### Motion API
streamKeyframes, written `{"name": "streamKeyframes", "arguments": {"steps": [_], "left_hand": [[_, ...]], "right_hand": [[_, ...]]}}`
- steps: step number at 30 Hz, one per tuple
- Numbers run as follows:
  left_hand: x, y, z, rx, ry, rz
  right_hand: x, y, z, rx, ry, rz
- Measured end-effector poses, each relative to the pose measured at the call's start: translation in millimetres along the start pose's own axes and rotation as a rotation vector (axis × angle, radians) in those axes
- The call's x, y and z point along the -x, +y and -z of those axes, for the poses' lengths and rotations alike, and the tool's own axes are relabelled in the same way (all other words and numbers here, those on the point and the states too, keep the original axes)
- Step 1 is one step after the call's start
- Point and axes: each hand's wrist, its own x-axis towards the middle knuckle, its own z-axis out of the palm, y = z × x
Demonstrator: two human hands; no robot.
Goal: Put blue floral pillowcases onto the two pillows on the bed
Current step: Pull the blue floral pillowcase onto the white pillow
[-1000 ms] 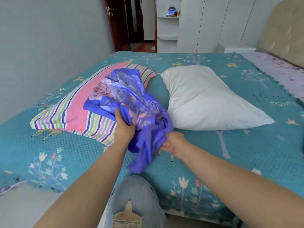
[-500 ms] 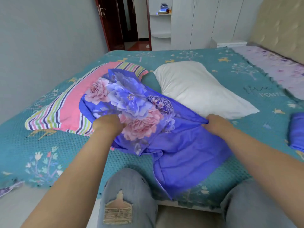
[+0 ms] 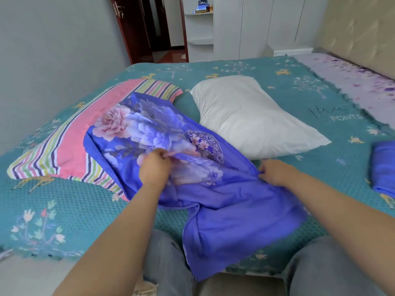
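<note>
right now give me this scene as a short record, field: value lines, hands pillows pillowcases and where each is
left hand: pinches the floral face of the blue floral pillowcase
right hand: pinches the same pillowcase's right edge
pillowcase position: spread on the bed, overlapping the striped pillow, plain blue end hanging over the near bed edge
white pillow: bare, beside the striped pillow, right of it
second blue cloth: folded at the right edge of view, pattern not visible
bedspread: teal, printed
pillows covered: none yet
</note>
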Motion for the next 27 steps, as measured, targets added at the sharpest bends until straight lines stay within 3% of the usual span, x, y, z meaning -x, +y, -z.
{"name": "streamKeyframes", "arguments": {"steps": [2,3,5,7,9,12,14,19,24,26,27], "left_hand": [[-24.5,6.6,13.7,0.228,0.086,0.116],[-33.9,9.7,18.6,0.213,0.044,0.113],[-45.2,25.8,19.0,-0.019,-0.196,-0.013],[-43.3,52.4,14.8,-0.045,-0.467,-0.194],[-40.6,84.9,2.3,0.16,-0.586,-0.291],[-43.1,122.0,-21.7,0.433,-0.624,-0.212],[-50.2,137.5,-42.4,0.478,-0.657,-0.107],[-70.3,144.6,-87.5,0.342,-0.659,-0.015],[-72.1,154.3,-106.3,0.263,-0.651,-0.125],[-68.6,158.5,-107.4,0.257,-0.652,-0.085],[-63.2,165.8,-105.2,0.37,-0.644,-0.026]], "right_hand": [[-4.1,-4.6,3.7,-0.025,0.238,-0.053],[-8.1,-9.4,9.4,-0.111,0.408,-0.039],[-28.5,-18.1,26.2,-0.297,0.633,0.017],[-53.4,-26.7,42.1,-0.399,0.617,0.062],[-78.5,-33.4,49.8,-0.328,0.45,0.086],[-106.2,-32.8,42.8,-0.032,0.156,0.056],[-122.0,-16.2,31.8,0.108,0.131,-0.005],[-141.0,19.1,23.8,0.056,0.511,-0.152],[-150.2,46.2,93.4,-0.573,0.833,-0.269],[-141.4,64.6,126.6,-0.691,0.956,-0.251],[-130.8,76.7,139.2,-0.702,0.984,-0.204]]}}
